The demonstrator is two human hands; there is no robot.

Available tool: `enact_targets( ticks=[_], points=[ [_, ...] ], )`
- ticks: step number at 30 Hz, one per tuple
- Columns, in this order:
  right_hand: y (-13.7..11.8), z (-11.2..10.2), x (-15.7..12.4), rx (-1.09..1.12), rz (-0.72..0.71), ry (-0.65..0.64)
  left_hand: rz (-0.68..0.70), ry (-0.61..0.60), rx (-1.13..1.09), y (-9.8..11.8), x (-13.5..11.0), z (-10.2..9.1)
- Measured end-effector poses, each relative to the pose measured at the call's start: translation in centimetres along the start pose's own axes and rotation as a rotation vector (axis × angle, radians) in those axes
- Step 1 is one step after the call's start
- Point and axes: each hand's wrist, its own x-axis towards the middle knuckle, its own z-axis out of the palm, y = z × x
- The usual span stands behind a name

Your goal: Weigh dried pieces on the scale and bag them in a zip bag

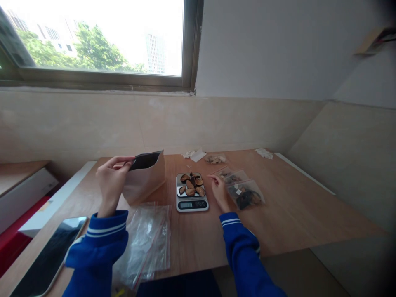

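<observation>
My left hand [113, 177] pinches the top edge of a large paper bag [145, 181] with a dark inside, holding its mouth open. The bag stands on the table, left of a small white digital kitchen scale [192, 205]. Several dried brown slices with dark rims [190, 185], perhaps mushroom, lie on the scale's metal plate. Just right of the scale is my right hand [219, 190], its index finger stretched towards the plate and nothing visible in it. Beside that hand lie clear zip bags [247, 194] with dark dried pieces and a small white label.
Flat clear zip bags [148, 243] lie at the front of the wooden table [297, 206]. A phone or tablet [49, 260] rests at the left edge. Towards the wall are a bag of pale slices [215, 159], a white paper [198, 155] and a crumpled white piece [264, 153].
</observation>
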Motion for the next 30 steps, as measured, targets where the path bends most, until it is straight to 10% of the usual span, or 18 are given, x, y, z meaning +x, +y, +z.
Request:
enact_targets(
  ticks=[4, 8, 15, 21, 30],
  points=[
    [-0.2, -0.6, -1.5, -0.094, -0.027, 0.035, -0.031, -0.070, -0.056, -1.0, 2.3, 0.1],
    [-0.5, -1.0, -1.6, -0.142, -0.072, 0.054, 0.043, 0.109, -0.083, -2.1, 2.4, 0.3],
    [-0.5, -1.2, -1.6, -0.106, -0.097, 0.115, 0.108, 0.266, 0.293, -4.8, -5.0, 0.1],
    [-1.0, -1.2, -1.9, -0.096, -0.094, 0.138, -0.021, -0.492, 0.238, -5.9, -12.9, 0.5],
    [-1.3, -1.4, -2.3, -0.093, -0.050, 0.132, -0.005, -0.843, 0.482, -7.3, -16.4, 0.9]
  ],
)
